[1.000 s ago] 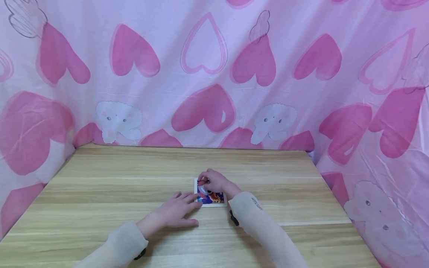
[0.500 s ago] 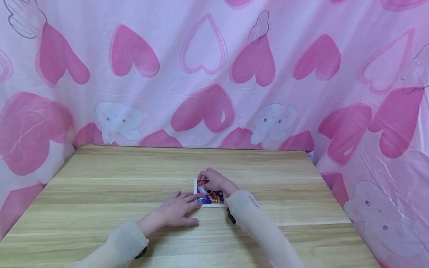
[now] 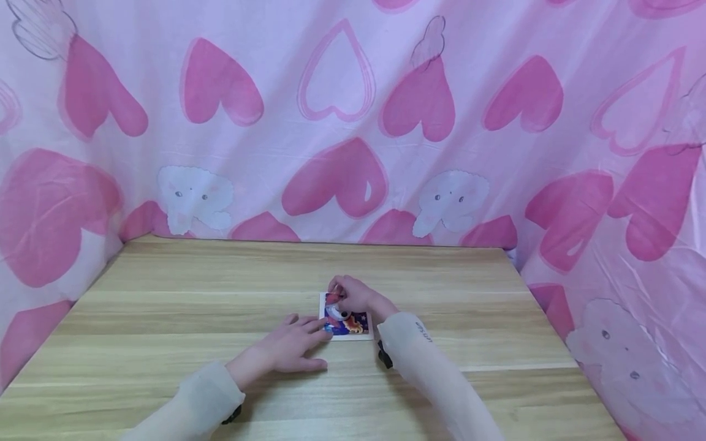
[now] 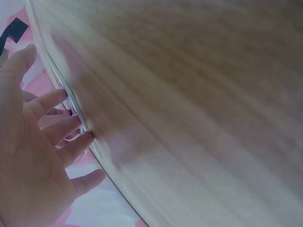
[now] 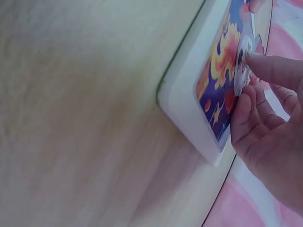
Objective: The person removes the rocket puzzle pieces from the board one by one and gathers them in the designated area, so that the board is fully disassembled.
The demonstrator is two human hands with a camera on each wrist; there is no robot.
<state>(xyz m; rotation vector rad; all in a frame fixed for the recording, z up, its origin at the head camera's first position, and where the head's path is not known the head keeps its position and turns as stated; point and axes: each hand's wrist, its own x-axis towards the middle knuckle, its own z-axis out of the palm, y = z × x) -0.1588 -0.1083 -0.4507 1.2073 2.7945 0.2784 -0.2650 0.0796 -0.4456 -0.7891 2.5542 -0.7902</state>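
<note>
A small flat board with a raised white border lies on the wooden table, its face a dark-blue, orange and red picture. In the right wrist view, a pale, thin piece with a dark round spot stands slightly proud of the picture. My right hand bends over the board's upper part, thumb and curled fingers gripping that piece; its far edge is hidden by them. My left hand lies flat with spread fingers, fingertips touching the board's left edge. The left wrist view shows those fingers extended against the edge.
The wooden table extends around the board on every side. A pink curtain printed with hearts and white animal heads hangs along the back and both sides of the table.
My right hand shifts very slightly at the board's upper part, and its forearm sways a little. My left hand and the board stay where they were.
</note>
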